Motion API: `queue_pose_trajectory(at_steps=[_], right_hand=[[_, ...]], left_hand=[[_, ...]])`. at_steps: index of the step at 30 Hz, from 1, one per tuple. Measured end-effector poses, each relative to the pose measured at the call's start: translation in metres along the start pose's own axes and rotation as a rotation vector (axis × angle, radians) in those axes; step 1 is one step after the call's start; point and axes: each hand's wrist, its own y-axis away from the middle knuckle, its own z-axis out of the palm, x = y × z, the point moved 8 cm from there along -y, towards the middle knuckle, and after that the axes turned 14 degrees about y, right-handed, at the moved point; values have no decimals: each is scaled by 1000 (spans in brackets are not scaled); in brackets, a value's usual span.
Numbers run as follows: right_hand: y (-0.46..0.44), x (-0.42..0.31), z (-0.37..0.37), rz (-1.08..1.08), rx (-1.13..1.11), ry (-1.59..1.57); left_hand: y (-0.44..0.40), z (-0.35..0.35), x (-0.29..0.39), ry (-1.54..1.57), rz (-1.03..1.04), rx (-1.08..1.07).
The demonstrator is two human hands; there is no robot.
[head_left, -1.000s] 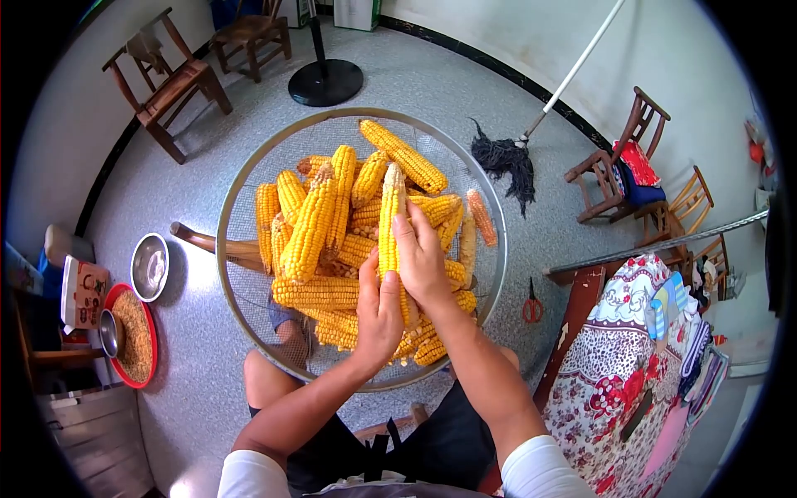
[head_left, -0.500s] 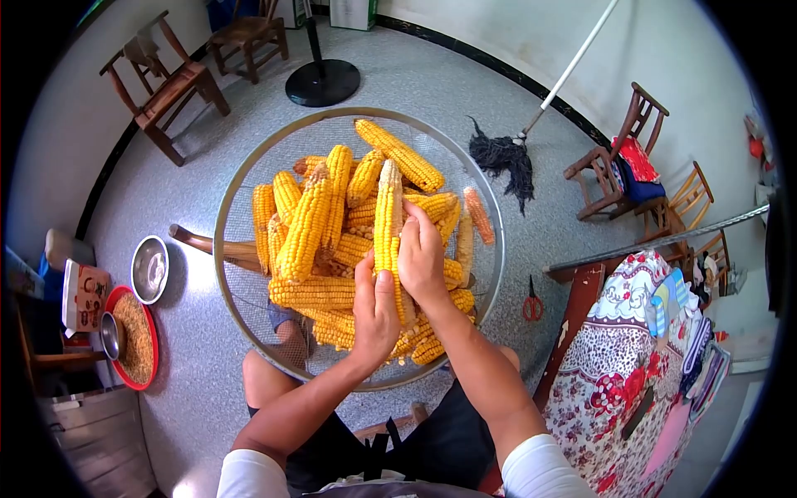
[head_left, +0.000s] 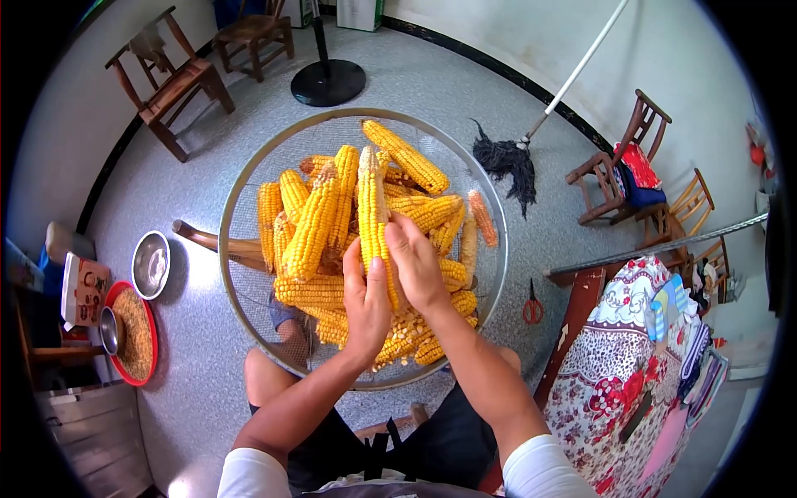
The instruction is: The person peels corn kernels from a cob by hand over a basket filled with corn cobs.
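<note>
An ear of corn with yellow kernels stands tip-up between my hands, over a round wire-mesh sieve. My left hand wraps its lower part, thumb along the front. Against its right side my right hand grips with bent fingers; the fingertips are partly hidden. Beneath and around lie several more ears of corn, with loose kernels among them. Toward the sieve's right rim rest a reddish bare cob and a pale bare cob.
Scissors and a mop are on the floor to the right, beside a flower-patterned cloth. Left of the sieve are a metal bowl and a red basin of grain. A black stand base and wooden chairs stand beyond.
The held ear has shifted slightly left in the view, and my right hand has slid lower along its side. Kernels show near the bottom of the pile below my hands.
</note>
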Motion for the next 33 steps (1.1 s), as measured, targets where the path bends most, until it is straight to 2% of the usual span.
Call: queue_pose_trajectory(at_steps=[2,4,6,13,15,18,21,24,26,28,31,33], right_hand=[[2,1,3,-16,5,130],[-1,6,2,19,-5,107],[-1,1,0,-38,25,251],[2,0,-5,19,52,387],[2,0,-8,28,61,475],[3,-3,-11,-19,103,520],[-4,6,-21,-123,208,529],[-5,12,-22,-76,259,446],[-6,10,-21,-55,229,453],[-5,8,-19,-33,201,463],[-2,8,-11,-15,154,362],[0,5,-5,-22,61,162]], left_hand=[[3,1,-5,9,-62,-4],[6,1,-10,-1,-15,-3],[6,3,-5,-66,88,-25],[6,1,-10,-100,59,-21],[6,4,-5,-164,109,-39],[6,4,-7,-169,111,-39],[7,4,-3,-192,140,-33],[5,2,0,-173,67,-25],[2,1,3,-154,11,-11],[-1,-3,-3,28,-77,25],[-4,-9,-9,120,-88,39],[-3,-9,-8,175,-93,52]])
